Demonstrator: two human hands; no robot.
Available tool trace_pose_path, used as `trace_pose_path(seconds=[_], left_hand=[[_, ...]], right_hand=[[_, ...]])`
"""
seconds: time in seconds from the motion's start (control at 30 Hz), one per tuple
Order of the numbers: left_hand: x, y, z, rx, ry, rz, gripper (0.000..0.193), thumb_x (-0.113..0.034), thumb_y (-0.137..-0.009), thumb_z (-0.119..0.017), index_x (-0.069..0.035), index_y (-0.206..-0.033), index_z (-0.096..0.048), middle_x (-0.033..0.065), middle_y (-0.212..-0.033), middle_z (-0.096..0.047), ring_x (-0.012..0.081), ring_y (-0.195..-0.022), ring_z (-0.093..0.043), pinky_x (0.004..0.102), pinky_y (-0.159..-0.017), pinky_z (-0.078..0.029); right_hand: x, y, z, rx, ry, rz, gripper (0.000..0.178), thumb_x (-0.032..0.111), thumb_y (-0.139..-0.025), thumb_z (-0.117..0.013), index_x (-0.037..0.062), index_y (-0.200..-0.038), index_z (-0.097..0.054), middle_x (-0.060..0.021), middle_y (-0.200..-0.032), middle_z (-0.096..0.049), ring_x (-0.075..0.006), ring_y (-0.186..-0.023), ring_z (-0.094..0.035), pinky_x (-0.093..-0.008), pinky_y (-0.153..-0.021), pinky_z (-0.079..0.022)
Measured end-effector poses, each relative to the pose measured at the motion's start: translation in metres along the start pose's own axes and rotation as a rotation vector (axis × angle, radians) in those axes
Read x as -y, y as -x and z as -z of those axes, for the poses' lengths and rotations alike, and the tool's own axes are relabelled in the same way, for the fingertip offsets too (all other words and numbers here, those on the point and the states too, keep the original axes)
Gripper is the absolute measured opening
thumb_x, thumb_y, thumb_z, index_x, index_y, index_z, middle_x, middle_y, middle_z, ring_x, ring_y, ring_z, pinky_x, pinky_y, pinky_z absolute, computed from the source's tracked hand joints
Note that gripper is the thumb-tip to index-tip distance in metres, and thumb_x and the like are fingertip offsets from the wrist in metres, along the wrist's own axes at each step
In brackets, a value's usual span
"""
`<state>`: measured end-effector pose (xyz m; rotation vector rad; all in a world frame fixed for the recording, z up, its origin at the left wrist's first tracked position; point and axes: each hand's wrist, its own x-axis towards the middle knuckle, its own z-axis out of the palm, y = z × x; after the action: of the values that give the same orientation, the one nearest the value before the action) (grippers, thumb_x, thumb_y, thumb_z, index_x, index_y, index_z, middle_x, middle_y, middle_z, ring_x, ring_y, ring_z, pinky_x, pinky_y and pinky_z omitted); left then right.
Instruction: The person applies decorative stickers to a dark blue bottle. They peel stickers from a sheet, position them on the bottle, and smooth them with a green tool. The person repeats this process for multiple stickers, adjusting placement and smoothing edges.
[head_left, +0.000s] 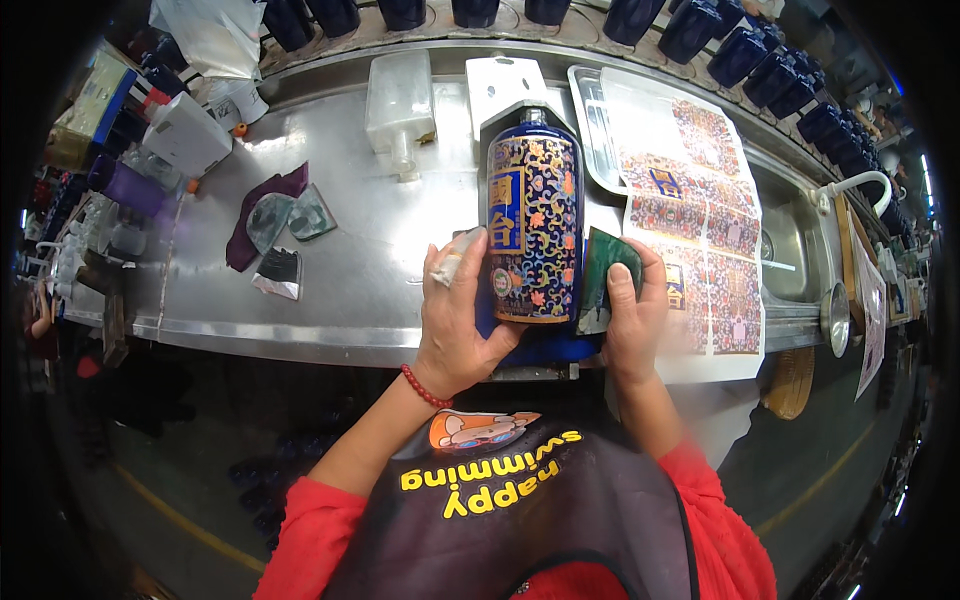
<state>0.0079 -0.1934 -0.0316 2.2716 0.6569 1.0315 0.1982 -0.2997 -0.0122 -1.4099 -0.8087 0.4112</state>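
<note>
A dark blue bottle (pixel 548 215) with a colourful floral decal lies before me, its neck pointing away. My left hand (pixel 455 325) grips its left side, thumb by the base. White wrapping (pixel 452 260) covers one of that hand's fingertips. On the bottle's right, my right hand (pixel 637 325) pinches a flat green scraper (pixel 612 262), thumb on its face. The scraper stands close beside the bottle; whether it touches cannot be made out. Part of a blue support (pixel 555 348) shows under the bottle's base.
Printed floral decal sheets (pixel 710 230) lie to the right, partly over a clear tray (pixel 592 130). Beyond is a sink (pixel 795 255) with a white tap (pixel 865 182). Dark and translucent scraps (pixel 268 220) lie left on the metal table (pixel 350 290). Blue bottles (pixel 475 12) line the back.
</note>
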Motion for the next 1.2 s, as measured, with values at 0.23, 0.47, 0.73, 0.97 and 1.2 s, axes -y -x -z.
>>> trace_pose_path(seconds=[0.23,0.47,0.73,0.97,1.2], left_hand=[[0.002,-0.001,-0.002,-0.001,-0.004,-0.001,0.092,-0.049,-0.085,-0.072,0.002,-0.152,-0.034,0.0242,-0.143,-0.050,0.0425,-0.137,-0.043,0.0581,-0.121,-0.014],[-0.001,0.000,-0.003,0.002,0.017,0.014,0.091,-0.044,-0.084,-0.075,0.001,-0.152,-0.034,0.0221,-0.141,-0.050,0.0400,-0.135,-0.044,0.0581,-0.121,-0.015],[-0.001,-0.002,-0.001,0.004,0.029,0.009,0.093,-0.044,-0.083,-0.076,0.001,-0.152,-0.034,0.0211,-0.140,-0.051,0.0386,-0.136,-0.043,0.0599,-0.120,-0.014],[-0.005,-0.008,0.008,0.059,-0.087,0.006,0.099,-0.059,-0.085,-0.071,0.002,-0.153,-0.031,0.0210,-0.143,-0.048,0.0389,-0.135,-0.044,0.0629,-0.119,-0.011],[-0.025,-0.025,0.032,0.080,-0.422,-0.111,0.100,-0.059,-0.071,-0.081,0.005,-0.141,-0.051,0.0181,-0.097,-0.067,0.0381,-0.132,-0.046,0.0702,-0.117,-0.007]], right_hand=[[-0.004,0.000,0.001,-0.001,-0.093,-0.064,0.031,0.016,-0.101,-0.063,-0.0017,-0.126,-0.056,-0.0053,-0.109,-0.061,-0.0106,-0.097,-0.055,-0.0253,-0.089,-0.047],[0.041,-0.009,0.003,0.088,-0.364,-0.083,0.027,0.007,-0.102,-0.061,0.0001,-0.127,-0.054,-0.0074,-0.111,-0.067,-0.0105,-0.097,-0.064,-0.0248,-0.088,-0.053],[0.020,-0.020,-0.005,0.143,-0.057,-0.054,0.027,0.014,-0.096,-0.071,0.0007,-0.117,-0.062,-0.0063,-0.100,-0.070,-0.0108,-0.090,-0.064,-0.0272,-0.079,-0.053],[0.059,-0.022,0.024,0.579,0.576,0.880,0.032,0.002,-0.074,-0.077,0.0113,-0.104,-0.074,-0.0049,-0.091,-0.061,-0.0245,-0.078,-0.055,-0.0387,-0.075,-0.041],[0.063,-0.044,0.010,0.351,0.515,0.698,0.038,0.000,-0.073,-0.078,0.0089,-0.109,-0.074,-0.0066,-0.083,-0.060,-0.0234,-0.074,-0.058,-0.0370,-0.066,-0.046]])
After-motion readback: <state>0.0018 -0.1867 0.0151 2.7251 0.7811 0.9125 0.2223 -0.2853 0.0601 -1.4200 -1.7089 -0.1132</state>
